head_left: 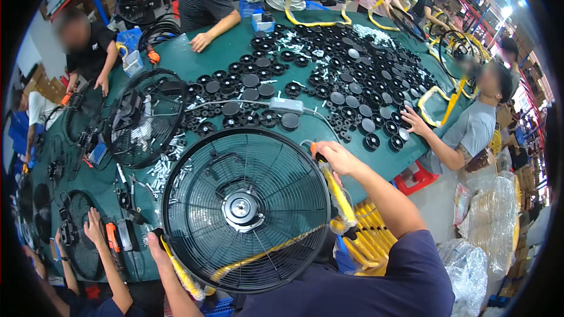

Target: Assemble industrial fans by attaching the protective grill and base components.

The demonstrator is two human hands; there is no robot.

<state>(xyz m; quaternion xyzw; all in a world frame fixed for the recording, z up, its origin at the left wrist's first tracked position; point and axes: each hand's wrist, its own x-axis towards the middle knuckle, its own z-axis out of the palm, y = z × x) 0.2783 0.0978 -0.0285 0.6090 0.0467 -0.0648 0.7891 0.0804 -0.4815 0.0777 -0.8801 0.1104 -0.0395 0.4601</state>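
Observation:
A round black wire fan guard (194,240) with a silver-centred motor (241,206) lies before me, over the near edge of the green table. A bent yellow tube stand (338,191) runs around its near side, partly seen through the wires, and its arms are wrapped in clear film. My left hand (158,251) is closed around the stand's left arm, close to its black end. On the other side my right hand (338,157) grips the right arm's end by the guard's rim; an orange bit shows at the fingers. My fingertips are partly hidden.
Many black round knobs and caps (352,76) cover the middle of the green table (270,122). A grey cable box (286,105), loose screws (161,170) and another fan (147,117) lie beyond the guard. Co-workers surround the table. Yellow tubes (376,232) are stacked at my right.

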